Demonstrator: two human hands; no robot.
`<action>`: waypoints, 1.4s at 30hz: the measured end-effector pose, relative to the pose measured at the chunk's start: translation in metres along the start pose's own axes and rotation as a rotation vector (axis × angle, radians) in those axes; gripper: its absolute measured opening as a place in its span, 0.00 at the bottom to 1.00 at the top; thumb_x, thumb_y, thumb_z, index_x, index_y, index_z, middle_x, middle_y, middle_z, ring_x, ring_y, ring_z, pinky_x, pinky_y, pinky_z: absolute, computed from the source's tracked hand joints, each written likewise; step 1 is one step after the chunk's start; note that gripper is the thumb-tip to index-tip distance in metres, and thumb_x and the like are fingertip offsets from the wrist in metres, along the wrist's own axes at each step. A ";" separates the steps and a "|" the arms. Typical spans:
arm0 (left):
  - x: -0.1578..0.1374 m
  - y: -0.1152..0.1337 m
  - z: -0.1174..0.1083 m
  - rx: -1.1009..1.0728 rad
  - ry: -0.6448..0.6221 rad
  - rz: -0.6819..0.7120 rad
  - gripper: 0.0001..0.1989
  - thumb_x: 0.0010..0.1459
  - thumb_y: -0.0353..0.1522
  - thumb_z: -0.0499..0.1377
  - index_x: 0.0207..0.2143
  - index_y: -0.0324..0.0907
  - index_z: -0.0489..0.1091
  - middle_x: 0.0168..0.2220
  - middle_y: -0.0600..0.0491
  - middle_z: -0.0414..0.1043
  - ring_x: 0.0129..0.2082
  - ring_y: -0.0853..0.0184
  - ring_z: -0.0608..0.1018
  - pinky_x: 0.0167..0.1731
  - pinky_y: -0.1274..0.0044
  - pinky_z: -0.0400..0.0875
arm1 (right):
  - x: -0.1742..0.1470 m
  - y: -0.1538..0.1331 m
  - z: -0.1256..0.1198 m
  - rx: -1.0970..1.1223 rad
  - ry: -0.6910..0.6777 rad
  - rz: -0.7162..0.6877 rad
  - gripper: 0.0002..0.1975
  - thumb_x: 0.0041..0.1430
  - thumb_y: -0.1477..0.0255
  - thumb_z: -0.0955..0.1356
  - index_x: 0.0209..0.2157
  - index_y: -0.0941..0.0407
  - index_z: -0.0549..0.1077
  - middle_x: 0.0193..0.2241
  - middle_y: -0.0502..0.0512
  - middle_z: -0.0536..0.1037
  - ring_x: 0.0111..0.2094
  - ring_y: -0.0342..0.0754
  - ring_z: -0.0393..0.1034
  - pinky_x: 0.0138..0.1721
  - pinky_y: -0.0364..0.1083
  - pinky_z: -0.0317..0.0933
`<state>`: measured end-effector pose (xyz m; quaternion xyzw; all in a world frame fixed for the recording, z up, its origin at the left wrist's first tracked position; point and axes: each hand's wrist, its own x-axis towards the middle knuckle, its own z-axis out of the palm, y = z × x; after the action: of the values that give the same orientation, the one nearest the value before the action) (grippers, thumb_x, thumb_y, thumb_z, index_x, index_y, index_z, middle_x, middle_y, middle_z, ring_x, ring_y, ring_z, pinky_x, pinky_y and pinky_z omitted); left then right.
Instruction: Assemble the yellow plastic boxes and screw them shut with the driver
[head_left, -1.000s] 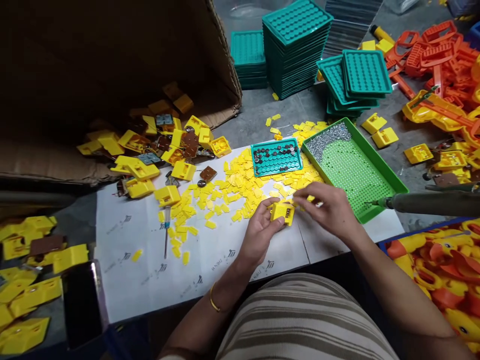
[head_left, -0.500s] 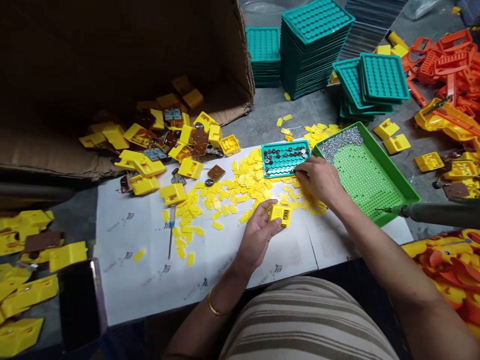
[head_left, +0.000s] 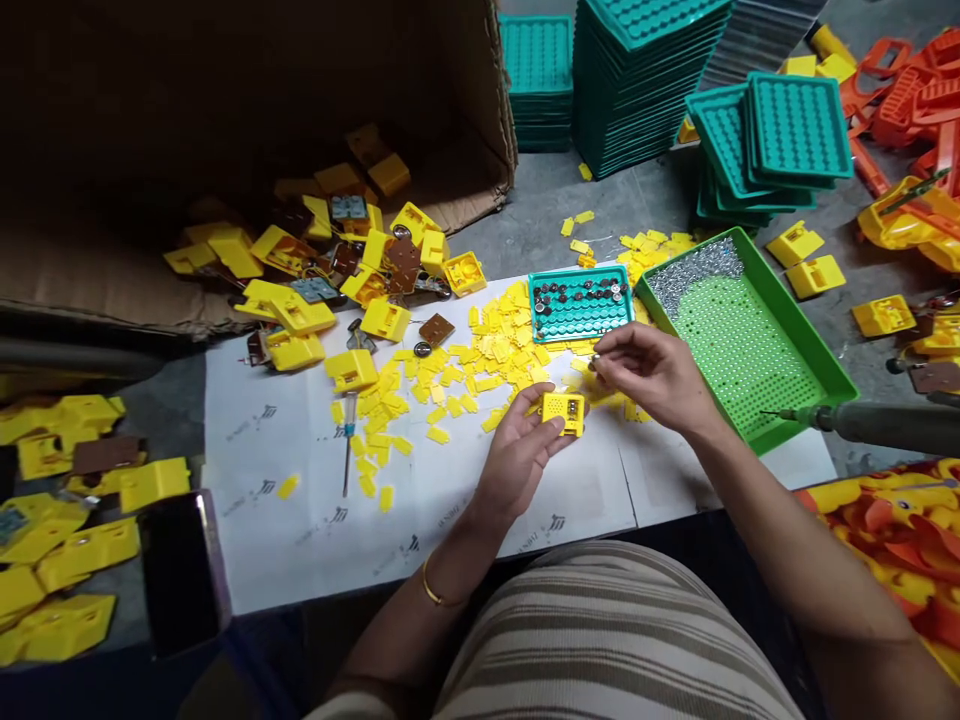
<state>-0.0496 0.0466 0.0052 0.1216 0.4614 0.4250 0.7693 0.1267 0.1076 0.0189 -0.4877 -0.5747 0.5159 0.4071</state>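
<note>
My left hand [head_left: 517, 450] grips a small yellow plastic case [head_left: 562, 414], held with its grid of small holes and an open compartment facing up. Inside that compartment, bits of metal show. To its upper right, my right hand [head_left: 645, 370] pinches a tiny button cell [head_left: 595, 362] between thumb and fingertips, apart from the case. Just beyond the fingers lies a teal tray [head_left: 581, 325] with rows of round pockets, some holding dark and silvery button cells. Many small flat yellow covers [head_left: 499, 350] are scattered left of and around the tray.
A green tray [head_left: 780, 350] of small screws lies at right, an electric screwdriver [head_left: 877, 425] over its near edge. Teal tray stacks [head_left: 649, 90] stand behind. Yellow cases with wired parts spill from a cardboard box [head_left: 480, 120]. A screwdriver [head_left: 348, 450] and phone [head_left: 180, 570] lie left.
My right hand has drawn back from the teal tray toward me, a button cell now showing in its fingertips. My left hand still holds the yellow case. The whole view has shifted slightly.
</note>
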 end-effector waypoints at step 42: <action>-0.022 -0.036 0.024 -0.202 0.058 0.017 0.15 0.51 0.24 0.60 0.40 0.42 0.62 0.41 0.51 0.75 0.47 0.64 0.78 0.54 0.65 0.67 | -0.060 0.020 0.015 0.081 0.023 0.120 0.11 0.58 0.65 0.68 0.39 0.56 0.75 0.36 0.54 0.77 0.34 0.44 0.72 0.34 0.44 0.69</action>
<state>-0.0150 0.0128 0.0107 0.0349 0.4372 0.4794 0.7601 0.1263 0.0459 -0.0011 -0.5103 -0.5181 0.5567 0.4014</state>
